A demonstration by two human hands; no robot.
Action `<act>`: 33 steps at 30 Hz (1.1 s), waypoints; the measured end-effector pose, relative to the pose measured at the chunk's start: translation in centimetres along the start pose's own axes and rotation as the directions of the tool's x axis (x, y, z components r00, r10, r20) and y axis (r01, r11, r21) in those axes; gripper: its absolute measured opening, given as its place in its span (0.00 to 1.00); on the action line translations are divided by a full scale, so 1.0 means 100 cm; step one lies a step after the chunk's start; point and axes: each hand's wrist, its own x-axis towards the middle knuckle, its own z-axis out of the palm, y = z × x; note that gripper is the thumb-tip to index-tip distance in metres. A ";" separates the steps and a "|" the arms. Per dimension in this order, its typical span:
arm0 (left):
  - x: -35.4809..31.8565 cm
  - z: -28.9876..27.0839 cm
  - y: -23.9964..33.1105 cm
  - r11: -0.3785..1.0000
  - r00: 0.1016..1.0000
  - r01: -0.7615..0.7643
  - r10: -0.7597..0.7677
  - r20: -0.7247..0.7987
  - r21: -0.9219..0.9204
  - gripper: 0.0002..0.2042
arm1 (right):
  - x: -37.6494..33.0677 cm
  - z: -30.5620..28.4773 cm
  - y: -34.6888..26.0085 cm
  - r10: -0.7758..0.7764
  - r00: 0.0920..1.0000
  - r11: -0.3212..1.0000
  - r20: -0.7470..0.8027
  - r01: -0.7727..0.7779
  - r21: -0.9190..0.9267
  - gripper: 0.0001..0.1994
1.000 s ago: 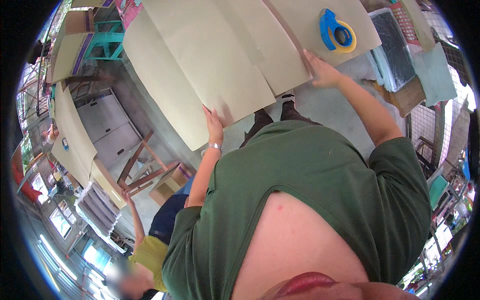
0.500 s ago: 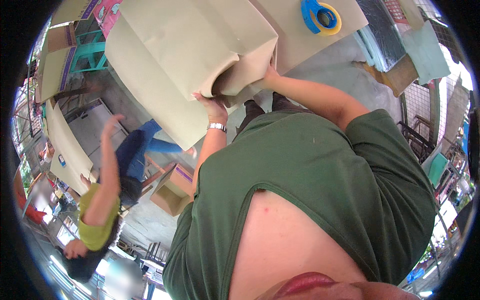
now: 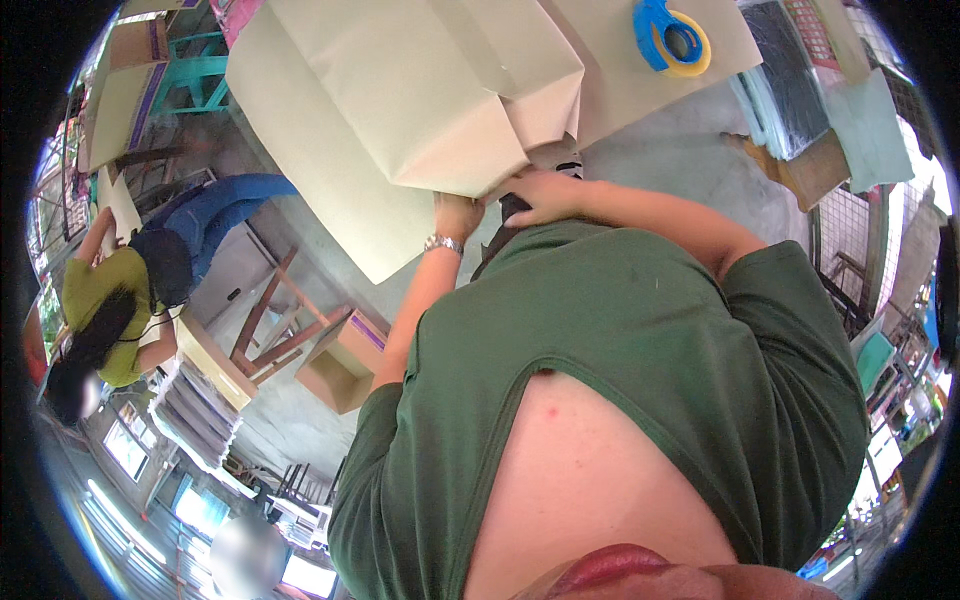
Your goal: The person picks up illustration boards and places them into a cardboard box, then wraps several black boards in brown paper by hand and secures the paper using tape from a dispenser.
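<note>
A large sheet of brown paper (image 3: 400,90) is folded around a flat, box-like shape in front of me, its near end creased into a pointed flap (image 3: 465,165). My left hand (image 3: 459,214), with a metal-banded watch on the wrist, is against the underside of that flap; the paper hides its fingers. Beside it, my right hand (image 3: 543,194) has its thumb and fingers apart at the flap's near corner, touching the edge. A blue tape dispenser with a yellow roll (image 3: 672,40) lies on the paper at the far right.
A co-worker in a yellow-green top (image 3: 105,300) bends over a table at the left. An open cardboard box (image 3: 345,362) and a wooden trestle (image 3: 268,320) stand on the floor nearby. Plastic-wrapped stacks (image 3: 780,85) are at the right, a green stool (image 3: 195,75) at far left.
The raised near end of the paper has been folded down into a pointed flap. My left hand has gone under it, and my right hand has moved down and nearer to me. The co-worker has moved left.
</note>
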 end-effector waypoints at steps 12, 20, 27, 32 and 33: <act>-0.045 -0.035 -0.047 0.984 0.994 -0.026 0.044 0.101 -0.178 0.24 | -0.050 -0.084 0.119 -0.039 0.910 0.928 -0.412 -0.120 -0.353 0.19; -0.017 0.002 -0.061 0.982 0.985 -0.012 -0.021 0.171 0.188 0.26 | -0.015 -0.055 0.116 0.031 0.916 0.843 -0.401 -0.239 -0.481 0.19; -0.034 -0.020 -0.079 0.959 0.940 -0.026 -0.073 0.333 0.284 0.31 | -0.050 -0.083 0.128 -0.048 0.975 0.863 -0.218 -0.070 -0.500 0.23; -0.038 -0.034 -0.078 0.963 0.941 0.075 -0.155 0.302 0.260 0.34 | -0.049 -0.091 0.145 -0.002 0.992 0.715 -0.123 -0.084 -0.694 0.27; -0.039 -0.027 -0.068 0.954 0.949 0.111 -0.185 0.257 0.277 0.34 | -0.044 -0.086 0.143 0.043 0.992 0.691 -0.122 -0.118 -0.713 0.27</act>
